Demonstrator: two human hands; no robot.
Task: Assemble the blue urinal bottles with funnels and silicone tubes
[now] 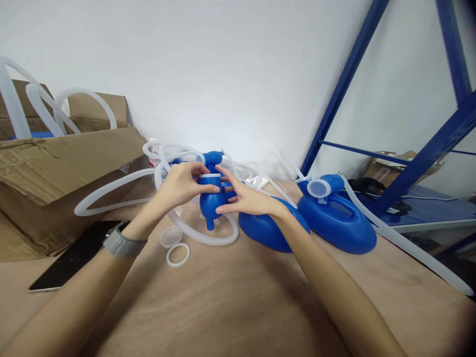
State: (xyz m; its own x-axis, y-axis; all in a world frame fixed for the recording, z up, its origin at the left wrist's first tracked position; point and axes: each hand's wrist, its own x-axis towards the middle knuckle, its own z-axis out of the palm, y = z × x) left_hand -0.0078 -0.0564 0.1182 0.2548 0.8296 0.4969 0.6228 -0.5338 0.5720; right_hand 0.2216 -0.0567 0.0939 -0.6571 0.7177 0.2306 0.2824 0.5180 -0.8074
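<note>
Between my two hands, above the table, is a blue funnel-shaped piece (pixel 211 202) with a white rim on top and a narrow spout pointing down. My left hand (pixel 184 182) grips its upper part, the thumb across the front below the rim. My right hand (pixel 243 196) touches its right side with the fingers spread and curved and the thumb near the lower body. Below and to the left lie a clear round cap (pixel 171 237) and a white ring (pixel 178 255). A white corrugated hose (pixel 201 238) curves behind and under the piece.
Two blue bottles (pixel 334 223) (pixel 267 228) lie at the right, with hoses. An open cardboard box (pixel 74 163) holding hoses stands at the left, beside a black tablet (pixel 74 258). Blue shelf posts (pixel 344 89) rise at the right, and a white wall is behind.
</note>
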